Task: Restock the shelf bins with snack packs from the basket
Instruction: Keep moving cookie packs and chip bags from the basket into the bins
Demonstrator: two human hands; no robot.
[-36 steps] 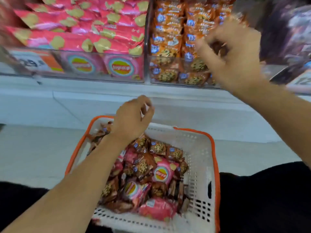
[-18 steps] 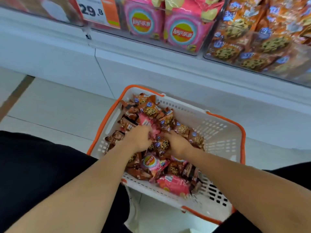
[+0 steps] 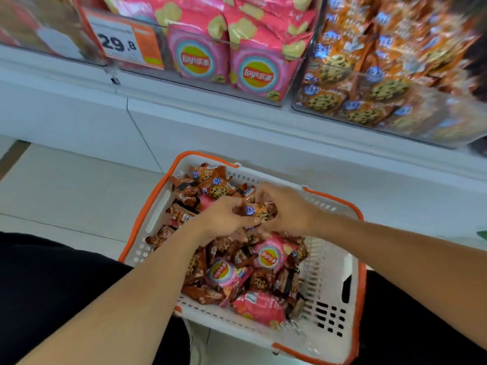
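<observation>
A white basket with an orange rim [image 3: 332, 272] rests between my knees, heaped with orange cookie packs and pink chip packs [image 3: 270, 255]. Both hands meet over the heap's far side. My left hand [image 3: 221, 219] and my right hand [image 3: 287, 209] curl round an orange cookie pack [image 3: 259, 210] held between them. Above, a clear shelf bin of pink chip packs [image 3: 229, 54] stands left of a bin of orange cookie packs [image 3: 382, 75].
A price tag reading 29.8 [image 3: 123, 43] hangs on the bin front at upper left. The white shelf base [image 3: 210, 127] runs across below the bins. Pale floor tiles [image 3: 66, 185] lie left of the basket. My black-clad legs flank it.
A second ago my right hand was up at the cookie bin. It has come down into the basket, and both hands now hold a cookie pack lifted slightly off the heap.
</observation>
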